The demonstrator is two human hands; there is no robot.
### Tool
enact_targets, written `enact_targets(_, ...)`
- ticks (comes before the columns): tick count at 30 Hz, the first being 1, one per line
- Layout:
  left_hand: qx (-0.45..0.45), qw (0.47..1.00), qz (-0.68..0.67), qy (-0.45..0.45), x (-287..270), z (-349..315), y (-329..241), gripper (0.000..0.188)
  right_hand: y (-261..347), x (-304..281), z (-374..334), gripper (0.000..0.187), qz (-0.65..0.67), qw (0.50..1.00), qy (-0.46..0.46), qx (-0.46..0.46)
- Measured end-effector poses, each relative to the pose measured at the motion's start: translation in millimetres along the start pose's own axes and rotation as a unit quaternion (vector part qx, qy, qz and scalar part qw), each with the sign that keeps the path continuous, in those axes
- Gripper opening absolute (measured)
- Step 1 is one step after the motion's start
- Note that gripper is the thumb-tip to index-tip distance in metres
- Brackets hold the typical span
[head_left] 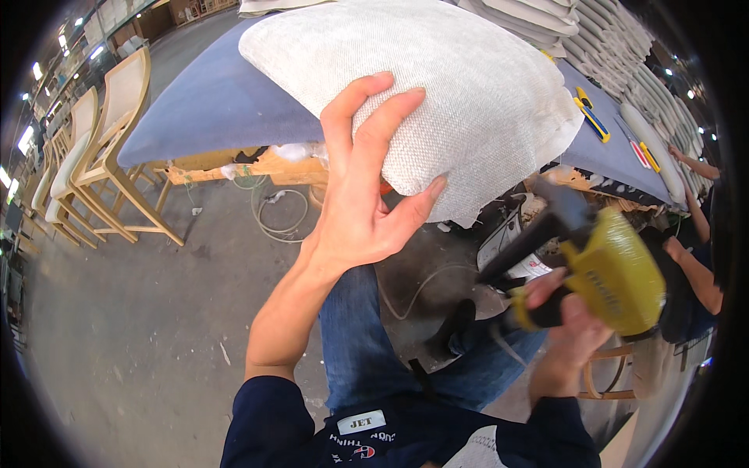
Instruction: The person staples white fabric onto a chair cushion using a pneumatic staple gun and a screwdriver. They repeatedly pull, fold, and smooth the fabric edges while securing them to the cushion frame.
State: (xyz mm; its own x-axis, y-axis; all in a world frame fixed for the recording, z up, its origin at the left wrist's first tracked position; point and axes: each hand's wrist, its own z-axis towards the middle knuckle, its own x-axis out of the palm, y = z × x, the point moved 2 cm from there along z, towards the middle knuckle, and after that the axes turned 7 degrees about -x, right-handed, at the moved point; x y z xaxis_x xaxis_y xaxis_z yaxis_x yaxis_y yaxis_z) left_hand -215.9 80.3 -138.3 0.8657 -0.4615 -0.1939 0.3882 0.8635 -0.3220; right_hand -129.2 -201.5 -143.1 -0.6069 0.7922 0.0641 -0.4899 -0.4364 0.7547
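- Left hand (355,199): the grip is spread wide, fingers laid over the near edge of a pale woven cushion (437,93) and the thumb pressed beneath it, so the cushion is pinched between them.
- The cushion lies on a blue-covered counter (211,101), overhanging its near edge, directly far of the left hand.
- Right hand (566,324): the grip is closed around the handle of a yellow and black staple gun (601,265), held low and right of the cushion, apart from it.
- On the counter, right of the cushion: a yellow utility knife (591,113) and other small tools.
- Far right: stacked pale cushions (608,39); another person's arm (694,273) nearby.
- Left: wooden chairs (101,148) on the floor; a coiled hose (277,210) beneath the counter.
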Motion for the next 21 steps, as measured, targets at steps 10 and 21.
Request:
enact_targets(10,-0.007,1.0,-0.018,-0.001,0,2,0,0.087,-7,61,-21,0.041,0.069,0.98,0.112,0.149)
enact_targets(21,-0.004,1.0,-0.002,0.003,-4,5,0,0.088,-12,69,-19,0.049,0.059,0.978,0.114,0.167)
